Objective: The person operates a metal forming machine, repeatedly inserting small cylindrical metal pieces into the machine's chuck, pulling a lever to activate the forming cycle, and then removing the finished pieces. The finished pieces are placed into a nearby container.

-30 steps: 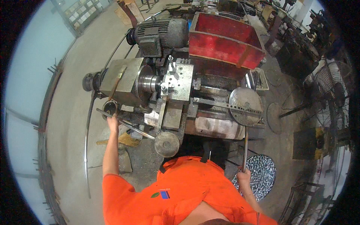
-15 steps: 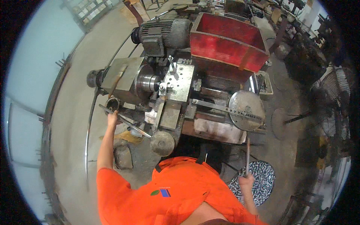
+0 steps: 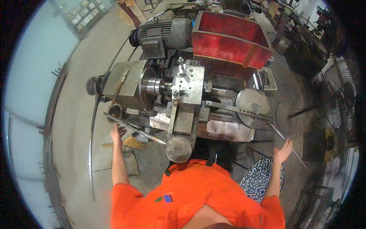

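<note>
We had both bare hands well apart, one out on each side of the machine. Our left hand (image 3: 117, 135) was open, its fingers loosely spread, just below the left bar (image 3: 146, 134); we could not tell whether a fingertip touched it. That bar slanted from just above the left hand inward to the left disc (image 3: 179, 149), which lay between our hands, nearer the left. Our right hand (image 3: 283, 151) was open at the right bar (image 3: 277, 131), its fingers stretched out rather than curled round; whether the palm met the metal we could not tell. The bar ran past that hand, its upper end by the right disc (image 3: 251, 98), above and inward of the hand. A holed strip (image 3: 225, 107) crossed that disc.

Between our hands and farther from us stood the block (image 3: 195, 84), with the chuck (image 3: 154, 86) to its left. Beyond our left hand, we saw the brush (image 3: 122, 80) lying on the box (image 3: 133, 76), and the motor (image 3: 166, 32) farther out. The red bin (image 3: 228, 47) stood beyond both hands, nearer the right one's side. Below the right hand, partly behind our forearm, was a heap of small metal parts (image 3: 257, 181). Just right of our left hand lay the broom (image 3: 135, 142).
</note>
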